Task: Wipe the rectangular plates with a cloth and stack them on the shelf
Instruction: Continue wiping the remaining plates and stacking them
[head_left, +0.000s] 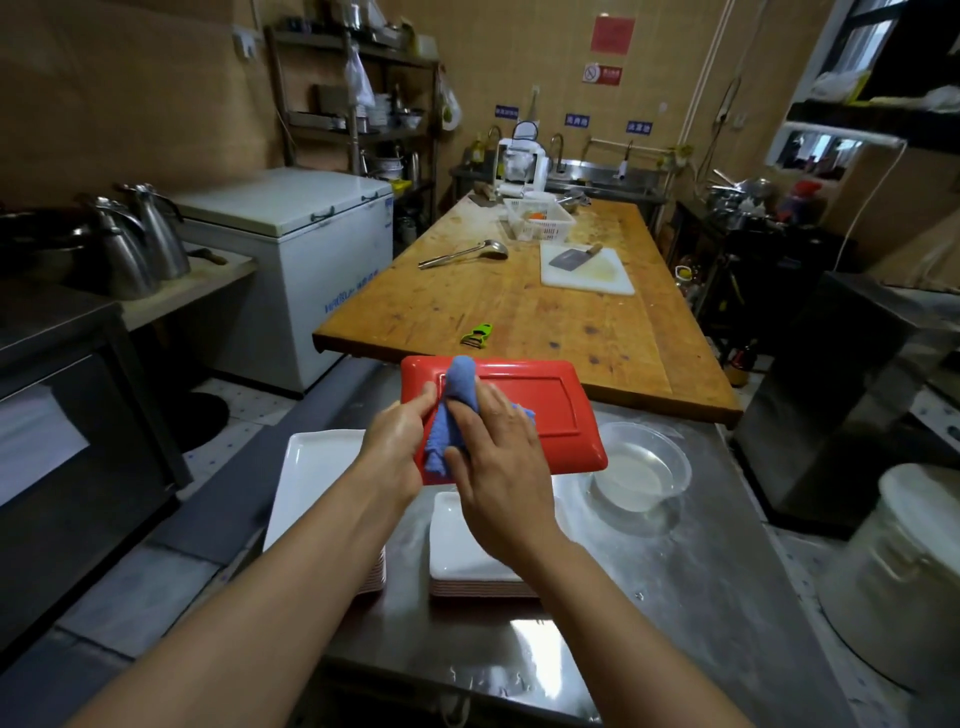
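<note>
Your blue cloth (451, 410) looks soft, nubbly and matt against the glossy red plastic plate (540, 410), above smooth white glossy plates (317, 467), a clear plastic bowl (641, 467), a dull scuffed steel counter (691, 582), and a worn, stained wooden table (519, 306).

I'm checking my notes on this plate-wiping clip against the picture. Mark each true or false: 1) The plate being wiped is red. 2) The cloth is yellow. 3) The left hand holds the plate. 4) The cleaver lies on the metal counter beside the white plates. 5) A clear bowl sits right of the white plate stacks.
1) True: the red plate is being wiped.
2) False: the cloth is blue.
3) True: the left hand grips the plate's left edge, while the right hand presses the cloth on it.
4) False: the cleaver lies on the white cutting board on the wooden table.
5) True: the clear bowl sits right of the white plate stacks.
</note>
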